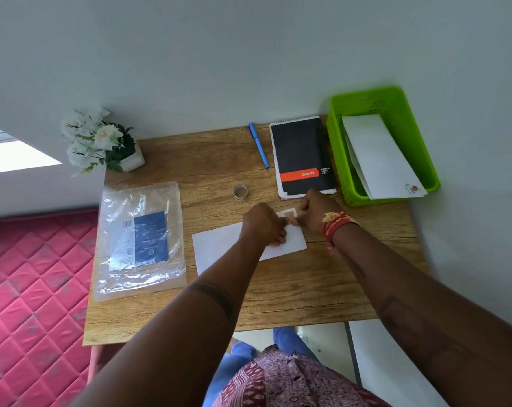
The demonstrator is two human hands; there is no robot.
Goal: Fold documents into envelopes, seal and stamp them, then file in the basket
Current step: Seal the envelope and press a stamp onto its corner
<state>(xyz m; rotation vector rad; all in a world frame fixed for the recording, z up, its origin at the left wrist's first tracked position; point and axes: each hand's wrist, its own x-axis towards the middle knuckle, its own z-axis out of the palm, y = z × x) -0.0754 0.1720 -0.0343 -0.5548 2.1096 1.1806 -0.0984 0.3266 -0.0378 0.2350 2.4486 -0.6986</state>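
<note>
Wooden worktop [292, 292] set against a pale wall, a red quilted mattress [31, 289] to its left.

Progress: a green basket [395, 104] at the far right corner already holds white envelopes [378, 154], at least two by their edges, the top one bearing a small coloured mark at its near corner that looks like a stamp. Filing of earlier pieces therefore appears done. One white envelope [219, 245] lies flat near the middle of the worktop. Whether it is filled and sealed cannot be told.

Step in hand, as judged: stamping. The left hand [263, 224] lies over the right part of the envelope, fingers curled down onto it; the right hand [316, 210], with red and yellow threads at the wrist, has its fingers curled and fingertips meeting those of the left at a small brownish stamp [288, 214] near the envelope's far right corner. Whether either hand pinches the stamp or only presses beside it is unclear. Left to do: fix the stamp, then file this envelope in the basket.

Surroundings: a black spiral notepad [301, 154] sits between hands and basket, touching the right hand's far side; a blue pen [259, 145] beside it; a small clear tape roll [240, 191]; a clear plastic packet [140, 239] with a blue insert at left; a white pot of flowers [102, 142] at the far left corner.

Obstruction: the route to the basket passes over the notepad's near corner, otherwise open.
</note>
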